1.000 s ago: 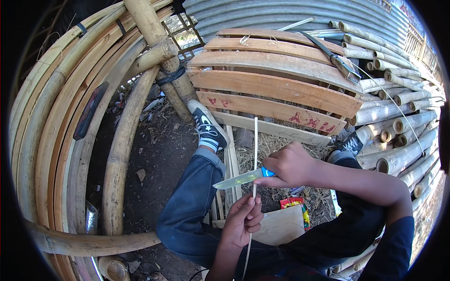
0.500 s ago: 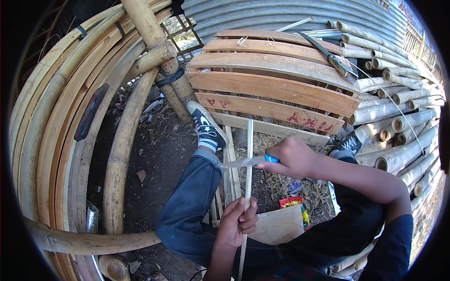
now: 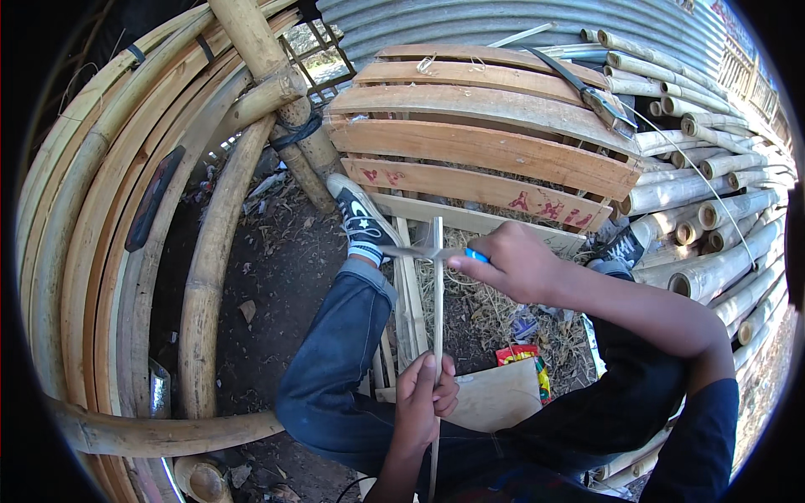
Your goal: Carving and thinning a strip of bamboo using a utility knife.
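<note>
My left hand [image 3: 426,394] grips a thin bamboo strip [image 3: 437,302] that stands nearly upright in front of me. My right hand [image 3: 511,261] holds a knife [image 3: 419,251] with a blue handle, its blade lying across the strip near the upper end. Both hands are above my lap, between my knees. My left leg in blue jeans stretches forward, its shoe [image 3: 360,220] resting against a wooden slatted pallet [image 3: 495,151].
Thick curved bamboo poles [image 3: 201,277] bend around my left side. A stack of cut bamboo canes [image 3: 713,243] lies at the right. Several split strips [image 3: 409,293] and shavings lie on the dirt, with a flat board [image 3: 499,394] and a coloured wrapper [image 3: 524,356] near my lap.
My right hand has pushed the knife up the strip, away from me, toward its far end. My left hand stays low on the strip.
</note>
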Demonstrator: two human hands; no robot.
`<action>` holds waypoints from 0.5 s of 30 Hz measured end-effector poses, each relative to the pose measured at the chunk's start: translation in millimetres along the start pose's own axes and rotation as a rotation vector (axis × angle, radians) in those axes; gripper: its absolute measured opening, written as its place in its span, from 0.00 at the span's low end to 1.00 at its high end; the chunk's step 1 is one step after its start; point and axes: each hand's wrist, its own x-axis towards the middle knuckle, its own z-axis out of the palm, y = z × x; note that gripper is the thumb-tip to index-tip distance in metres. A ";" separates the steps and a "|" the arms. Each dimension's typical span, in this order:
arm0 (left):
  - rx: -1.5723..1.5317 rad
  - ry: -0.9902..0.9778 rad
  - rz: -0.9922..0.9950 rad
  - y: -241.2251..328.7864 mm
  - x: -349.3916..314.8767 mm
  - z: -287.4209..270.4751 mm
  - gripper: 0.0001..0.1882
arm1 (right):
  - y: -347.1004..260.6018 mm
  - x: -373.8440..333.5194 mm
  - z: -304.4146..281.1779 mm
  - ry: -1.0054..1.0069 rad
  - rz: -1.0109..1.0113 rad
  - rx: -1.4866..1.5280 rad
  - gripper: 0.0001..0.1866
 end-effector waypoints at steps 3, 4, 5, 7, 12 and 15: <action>0.033 0.001 0.005 -1.7 -0.7 3.9 0.17 | -5.9 -2.5 4.9 -0.063 -0.045 -0.076 0.32; 0.035 -0.002 -0.001 -0.4 -1.5 2.1 0.17 | -1.8 2.2 1.0 -0.051 0.026 -0.034 0.32; 0.033 0.000 0.016 1.4 -2.1 0.4 0.17 | 5.3 10.1 -8.5 0.011 0.173 0.045 0.31; 0.042 -0.038 0.036 2.6 -5.2 2.7 0.17 | 4.9 -0.3 2.9 -0.065 0.057 -0.101 0.31; 0.014 -0.224 0.012 6.9 -9.9 21.5 0.17 | 52.2 7.0 10.1 0.139 0.180 0.110 0.31; -0.032 -0.200 -0.092 6.9 -1.8 18.6 0.16 | 84.6 2.9 -21.3 0.076 0.524 0.838 0.30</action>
